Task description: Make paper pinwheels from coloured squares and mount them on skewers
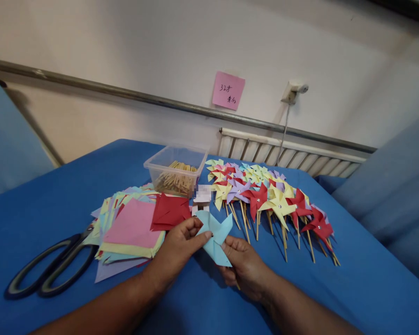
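A light-blue paper pinwheel (218, 246) is between my two hands, above the blue cloth. My left hand (181, 242) pinches it from the left, the thumb close to the dark spot at its centre. From the right, my right hand (246, 267) grips its lower side, with the fingers behind the paper. The tip of a thin wooden stick (238, 285) shows under the right fingers; most of it is hidden. Just behind the pinwheel stands a small white box (201, 204), partly covered by it.
Left are a stack of coloured paper squares (132, 223), folded red paper (171, 211) and large black-handled scissors (56, 265). A clear plastic box (171, 160) of wooden sticks stands behind. Several finished pinwheels (258, 200) lie on the right. A radiator (258, 151) is by the wall.
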Tool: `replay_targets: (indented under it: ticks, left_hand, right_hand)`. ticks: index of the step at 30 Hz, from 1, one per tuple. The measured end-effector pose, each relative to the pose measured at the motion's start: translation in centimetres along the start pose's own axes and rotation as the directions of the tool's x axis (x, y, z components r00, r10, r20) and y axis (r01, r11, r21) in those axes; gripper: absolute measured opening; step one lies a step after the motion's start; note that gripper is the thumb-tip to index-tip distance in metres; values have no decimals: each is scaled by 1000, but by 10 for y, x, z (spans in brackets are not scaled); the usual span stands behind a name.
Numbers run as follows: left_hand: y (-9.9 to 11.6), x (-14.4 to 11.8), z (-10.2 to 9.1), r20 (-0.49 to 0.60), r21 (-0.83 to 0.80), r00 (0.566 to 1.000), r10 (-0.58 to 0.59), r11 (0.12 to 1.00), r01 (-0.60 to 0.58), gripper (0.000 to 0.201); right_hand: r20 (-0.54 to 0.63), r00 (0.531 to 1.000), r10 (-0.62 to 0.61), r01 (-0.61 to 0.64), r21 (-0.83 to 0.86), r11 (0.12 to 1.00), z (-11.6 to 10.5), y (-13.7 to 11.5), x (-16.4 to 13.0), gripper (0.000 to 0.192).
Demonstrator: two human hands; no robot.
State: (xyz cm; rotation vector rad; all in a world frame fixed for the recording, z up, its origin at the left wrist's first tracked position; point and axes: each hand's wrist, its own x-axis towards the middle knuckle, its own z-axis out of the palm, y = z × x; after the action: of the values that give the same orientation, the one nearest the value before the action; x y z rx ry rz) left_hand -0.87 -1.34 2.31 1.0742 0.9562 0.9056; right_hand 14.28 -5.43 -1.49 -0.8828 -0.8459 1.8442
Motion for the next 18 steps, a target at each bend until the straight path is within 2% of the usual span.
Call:
replay_targets:
  ticks: [4,7,12,18]
  left_hand:
    - [2,-2,1,8,23,1000,8,1000,-8,28]
    - [2,0,-3,-5,41,1000,14,999,-14,25]
    - [4,3,-12,-53,-13,998,28,1000,-28,25]
    - [5,-2,-12,1,71,1000,27,997,-27,32]
  right_hand:
    - [32,999,-31,31,-28,999,0,1,0,39]
    - [13,999,-49,49,-43,998,0,3,0,39]
    - [-8,998,-64,63,-80,995,-2,10,5,41]
    - [-78,991,-108,102,-76,992,-3,17,10,43]
